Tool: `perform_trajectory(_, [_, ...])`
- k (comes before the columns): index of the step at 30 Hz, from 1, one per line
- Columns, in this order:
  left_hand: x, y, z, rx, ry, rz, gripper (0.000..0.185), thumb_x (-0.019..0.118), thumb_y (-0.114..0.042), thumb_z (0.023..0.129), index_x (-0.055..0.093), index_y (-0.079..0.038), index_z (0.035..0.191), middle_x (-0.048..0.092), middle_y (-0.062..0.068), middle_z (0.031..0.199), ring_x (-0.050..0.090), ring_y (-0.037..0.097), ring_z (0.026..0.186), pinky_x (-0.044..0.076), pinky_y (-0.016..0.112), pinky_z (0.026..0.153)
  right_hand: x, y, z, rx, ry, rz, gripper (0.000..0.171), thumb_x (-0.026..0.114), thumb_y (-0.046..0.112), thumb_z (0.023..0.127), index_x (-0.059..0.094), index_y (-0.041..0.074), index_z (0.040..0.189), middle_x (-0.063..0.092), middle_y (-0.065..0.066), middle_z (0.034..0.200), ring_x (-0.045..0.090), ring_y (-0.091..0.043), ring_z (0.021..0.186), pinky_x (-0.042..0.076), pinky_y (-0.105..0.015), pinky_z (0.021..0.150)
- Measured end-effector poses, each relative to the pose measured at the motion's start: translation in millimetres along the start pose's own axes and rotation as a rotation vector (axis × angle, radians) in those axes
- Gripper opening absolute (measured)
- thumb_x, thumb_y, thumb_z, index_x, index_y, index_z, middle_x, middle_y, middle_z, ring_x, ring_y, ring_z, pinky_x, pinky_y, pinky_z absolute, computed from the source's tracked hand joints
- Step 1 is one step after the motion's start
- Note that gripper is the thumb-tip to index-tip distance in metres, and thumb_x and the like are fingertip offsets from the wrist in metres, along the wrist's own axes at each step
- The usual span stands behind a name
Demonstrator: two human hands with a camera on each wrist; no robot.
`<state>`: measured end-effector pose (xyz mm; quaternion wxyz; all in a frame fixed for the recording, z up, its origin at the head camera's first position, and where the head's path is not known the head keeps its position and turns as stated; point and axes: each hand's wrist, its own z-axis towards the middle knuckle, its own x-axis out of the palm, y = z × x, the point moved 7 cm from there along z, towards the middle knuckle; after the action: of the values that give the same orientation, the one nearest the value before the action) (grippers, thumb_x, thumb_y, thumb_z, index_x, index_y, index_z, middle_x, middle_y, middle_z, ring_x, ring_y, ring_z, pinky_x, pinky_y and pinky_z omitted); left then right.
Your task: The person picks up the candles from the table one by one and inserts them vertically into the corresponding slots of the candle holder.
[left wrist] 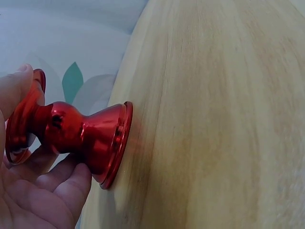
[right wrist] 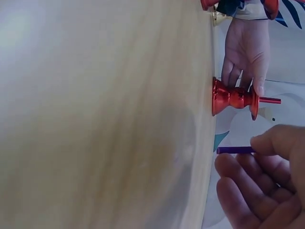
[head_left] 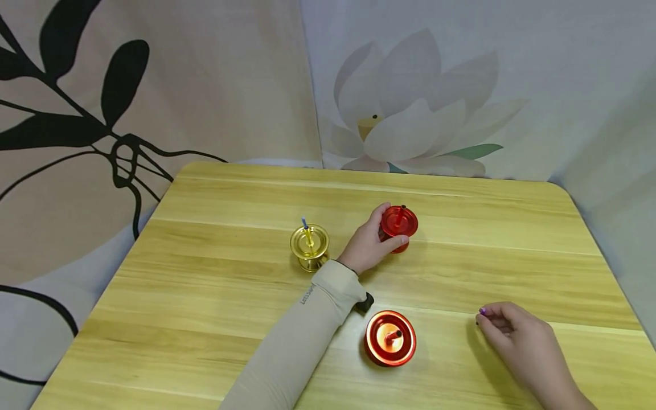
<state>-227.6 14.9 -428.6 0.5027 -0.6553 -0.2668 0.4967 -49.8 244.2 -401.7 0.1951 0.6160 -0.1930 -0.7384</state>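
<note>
Gripping the far red spool [head_left: 398, 223] mid-table, L hand [head_left: 366, 246] curls round its waist; spool upright, axis vertical. R hand [head_left: 517, 340], well apart at the near right, pinches a purple stick [right wrist: 235, 150] lying roughly level w/ the tabletop.

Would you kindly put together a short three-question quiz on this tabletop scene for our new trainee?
1. True or false: the left hand grips the far red spool, which stands upright on the wooden table.
2. What does the right hand pinch? A) a gold cap B) a thin purple stick C) nothing
3. Fill in: the gold spool carries a stick with a ____ tip.

Key
1. True; its fingers curl round the spool's waist.
2. B; the right wrist view shows it between thumb and fingers.
3. Blue. The near red spool stands untouched.
</note>
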Motion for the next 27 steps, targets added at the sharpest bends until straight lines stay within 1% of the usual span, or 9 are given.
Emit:
perform_trajectory(10, [0.5, 1.2, 0.4, -0.008, 0.003, 0.005, 0.085, 0.074, -0.031, 0.093, 0.024, -0.011, 0.158, 0.05, 0.008, 0.149, 0.053, 0.02, 0.132, 0.045, 0.03, 0.106, 1, 20, 19, -0.08, -0.058, 0.049, 0.011, 0.079, 0.007, 0.083, 0.072, 0.013, 0.088, 0.071, 0.007, 0.081, 0.061, 0.005, 0.071, 0.045, -0.004, 0.062])
perform_trajectory(16, [0.7, 2.3, 0.3, -0.019, 0.002, 0.011, 0.085, 0.074, -0.033, 0.093, 0.024, -0.013, 0.158, 0.05, 0.008, 0.149, 0.053, 0.019, 0.132, 0.045, 0.03, 0.106, 3, 30, 29, -0.078, -0.053, 0.096, 0.008, 0.078, 0.007, 0.085, 0.072, 0.011, 0.089, 0.072, 0.006, 0.083, 0.062, 0.005, 0.073, 0.046, -0.004, 0.064])
perform_trajectory(22, [0.3, 1.4, 0.0, -0.01, 0.003, 0.01, 0.085, 0.074, -0.033, 0.093, 0.024, -0.012, 0.158, 0.05, 0.009, 0.148, 0.053, 0.02, 0.132, 0.044, 0.031, 0.107, 4, 40, 36, -0.083, -0.064, 0.118, 0.008, 0.077, 0.006, 0.085, 0.071, 0.01, 0.089, 0.072, 0.004, 0.083, 0.063, 0.004, 0.074, 0.047, -0.004, 0.065])
perform_trajectory(27, [0.3, 0.6, -0.9, -0.006, 0.002, 0.01, 0.084, 0.074, -0.033, 0.093, 0.025, -0.013, 0.158, 0.051, 0.008, 0.148, 0.053, 0.019, 0.131, 0.045, 0.03, 0.106, 6, 47, 43, -0.077, -0.049, 0.135, 0.006, 0.075, 0.007, 0.087, 0.071, 0.011, 0.089, 0.073, 0.003, 0.084, 0.065, 0.002, 0.074, 0.049, -0.007, 0.064])
